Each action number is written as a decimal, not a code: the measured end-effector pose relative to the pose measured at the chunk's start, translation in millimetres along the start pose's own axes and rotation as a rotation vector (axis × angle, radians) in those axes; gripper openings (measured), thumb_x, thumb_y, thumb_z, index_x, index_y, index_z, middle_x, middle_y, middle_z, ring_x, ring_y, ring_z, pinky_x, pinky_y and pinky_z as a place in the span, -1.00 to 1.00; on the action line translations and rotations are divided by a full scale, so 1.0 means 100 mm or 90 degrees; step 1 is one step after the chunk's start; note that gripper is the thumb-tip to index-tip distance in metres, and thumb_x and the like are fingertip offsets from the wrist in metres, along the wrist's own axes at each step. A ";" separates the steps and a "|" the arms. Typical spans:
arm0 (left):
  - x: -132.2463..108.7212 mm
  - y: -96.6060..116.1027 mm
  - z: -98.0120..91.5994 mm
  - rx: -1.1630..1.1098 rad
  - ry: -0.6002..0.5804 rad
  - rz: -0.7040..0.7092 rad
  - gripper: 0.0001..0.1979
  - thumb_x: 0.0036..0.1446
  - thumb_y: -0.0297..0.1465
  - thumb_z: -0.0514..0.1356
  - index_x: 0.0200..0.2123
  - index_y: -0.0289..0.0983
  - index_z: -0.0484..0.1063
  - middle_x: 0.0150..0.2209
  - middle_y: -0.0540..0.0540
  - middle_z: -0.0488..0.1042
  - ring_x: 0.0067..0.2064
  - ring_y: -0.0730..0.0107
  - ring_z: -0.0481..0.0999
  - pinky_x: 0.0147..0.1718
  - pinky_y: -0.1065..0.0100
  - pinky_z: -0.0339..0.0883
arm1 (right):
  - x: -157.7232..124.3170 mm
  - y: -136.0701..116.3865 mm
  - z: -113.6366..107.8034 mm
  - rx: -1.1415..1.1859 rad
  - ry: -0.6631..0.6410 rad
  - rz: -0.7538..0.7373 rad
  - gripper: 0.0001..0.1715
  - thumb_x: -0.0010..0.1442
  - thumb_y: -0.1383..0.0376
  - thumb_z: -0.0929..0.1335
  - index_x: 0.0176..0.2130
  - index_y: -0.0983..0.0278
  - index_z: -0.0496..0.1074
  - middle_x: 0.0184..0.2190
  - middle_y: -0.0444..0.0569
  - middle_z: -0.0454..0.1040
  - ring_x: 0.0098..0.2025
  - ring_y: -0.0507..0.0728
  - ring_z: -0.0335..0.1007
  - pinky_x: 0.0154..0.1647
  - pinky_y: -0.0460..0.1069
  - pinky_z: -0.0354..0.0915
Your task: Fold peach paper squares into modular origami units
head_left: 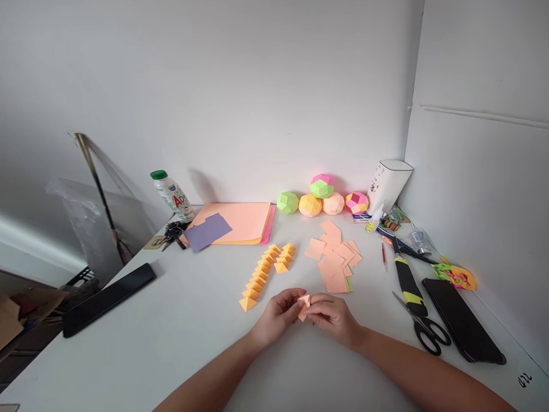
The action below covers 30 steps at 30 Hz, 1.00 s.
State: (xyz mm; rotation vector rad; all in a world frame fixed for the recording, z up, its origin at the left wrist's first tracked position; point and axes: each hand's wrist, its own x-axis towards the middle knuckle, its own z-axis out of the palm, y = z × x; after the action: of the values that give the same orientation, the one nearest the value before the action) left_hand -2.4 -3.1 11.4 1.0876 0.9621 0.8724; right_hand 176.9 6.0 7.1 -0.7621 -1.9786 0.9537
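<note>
Between my two hands is a small folded peach paper piece (303,309), held just above the white table near its front. My left hand (281,312) pinches its left side with thumb and fingers. My right hand (333,317) grips the same piece from the right, fingertips closed on its edge. Beyond my left hand, folded orange paper pieces (256,280) stand in a long slanting row, with a shorter row (285,258) beside it. Behind my right hand lies a loose pile of peach paper squares (334,264), a bit of green showing under it.
Several paper balls (310,205) sit along the wall. Large coloured sheets (240,220) with a purple piece (209,232) lie back left, near a bottle (174,194). To the right are scissors (422,329), a box cutter (409,286), a phone (463,320) and a glue bottle (374,220).
</note>
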 end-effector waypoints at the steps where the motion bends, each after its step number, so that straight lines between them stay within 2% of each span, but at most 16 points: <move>1: 0.00 -0.01 0.00 0.002 0.006 -0.003 -0.54 0.01 -0.08 0.22 -0.14 -0.31 0.37 -0.48 -0.01 0.41 -0.43 0.44 0.37 -0.39 0.35 0.28 | 0.00 0.00 0.00 -0.003 -0.005 -0.006 -0.73 0.24 0.23 0.25 -0.36 0.19 0.52 -0.44 -0.01 0.45 -0.48 0.07 0.36 -0.44 -0.03 0.36; 5: 0.00 0.00 0.02 0.025 -0.014 0.014 -0.59 0.06 -0.09 0.17 -0.19 -0.31 0.41 -0.47 -0.03 0.42 -0.43 0.44 0.36 -0.40 0.36 0.27 | -0.01 0.04 0.01 0.001 -0.021 -0.035 -0.77 0.23 0.28 0.26 -0.30 0.20 0.52 -0.36 0.02 0.47 -0.36 0.09 0.42 -0.36 -0.02 0.38; 8: -0.02 0.02 0.02 0.057 -0.050 0.056 -0.67 0.15 -0.16 0.11 -0.21 -0.29 0.45 -0.44 -0.05 0.45 -0.39 0.41 0.39 -0.35 0.35 0.29 | -0.02 0.06 0.01 -0.002 -0.015 -0.034 -0.78 0.22 0.30 0.27 -0.32 0.20 0.51 -0.38 0.02 0.46 -0.40 0.09 0.41 -0.41 -0.02 0.37; 11: -0.03 0.04 0.01 0.080 -0.052 0.079 -0.72 0.17 -0.22 0.08 -0.19 -0.27 0.46 -0.41 -0.07 0.47 -0.38 0.39 0.40 -0.32 0.33 0.31 | -0.02 0.07 0.02 0.008 0.005 -0.020 -0.81 0.19 0.29 0.29 -0.36 0.22 0.50 -0.45 0.00 0.43 -0.47 0.08 0.36 -0.46 -0.01 0.34; 17: -0.07 0.14 0.03 0.109 -0.116 0.134 -0.72 0.23 -0.30 0.00 -0.10 -0.28 0.40 -0.29 -0.11 0.47 -0.22 0.30 0.43 -0.17 0.26 0.30 | 0.00 0.05 0.02 0.122 0.020 0.126 -0.85 0.14 0.30 0.32 -0.42 0.26 0.47 -0.48 -0.06 0.36 -0.51 0.05 0.34 -0.54 -0.06 0.29; 24: -0.08 0.06 0.02 0.170 -0.129 0.157 -0.58 0.21 -0.27 0.05 0.11 -0.26 0.21 -0.29 -0.11 0.45 -0.23 0.28 0.41 -0.22 0.26 0.29 | 0.00 0.03 -0.02 0.207 0.017 0.257 -0.87 0.09 0.28 0.36 -0.45 0.29 0.40 -0.48 -0.11 0.36 -0.51 0.02 0.34 -0.50 -0.07 0.28; 27: -0.07 0.01 0.01 0.160 -0.114 0.125 -0.61 0.21 -0.29 0.04 0.10 -0.23 0.22 -0.34 -0.07 0.43 -0.27 0.33 0.39 -0.24 0.28 0.27 | 0.00 0.03 -0.02 0.230 0.019 0.319 -0.84 0.07 0.25 0.38 -0.43 0.28 0.33 -0.52 -0.16 0.34 -0.53 0.01 0.34 -0.54 -0.10 0.26; 30: -0.05 -0.04 -0.02 0.140 -0.069 0.092 -0.60 0.18 -0.31 0.07 0.09 -0.22 0.23 -0.40 -0.02 0.36 -0.33 0.38 0.35 -0.29 0.31 0.26 | 0.01 0.02 -0.03 0.252 0.027 0.345 -0.78 0.06 0.25 0.38 -0.32 0.25 0.26 -0.47 -0.16 0.36 -0.52 0.01 0.34 -0.55 -0.11 0.25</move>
State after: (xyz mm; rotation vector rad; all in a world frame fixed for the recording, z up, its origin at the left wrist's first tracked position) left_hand -5.5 -8.3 8.3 1.3930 0.9124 0.8292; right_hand 179.4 9.4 6.9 -1.0938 -1.4924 1.5712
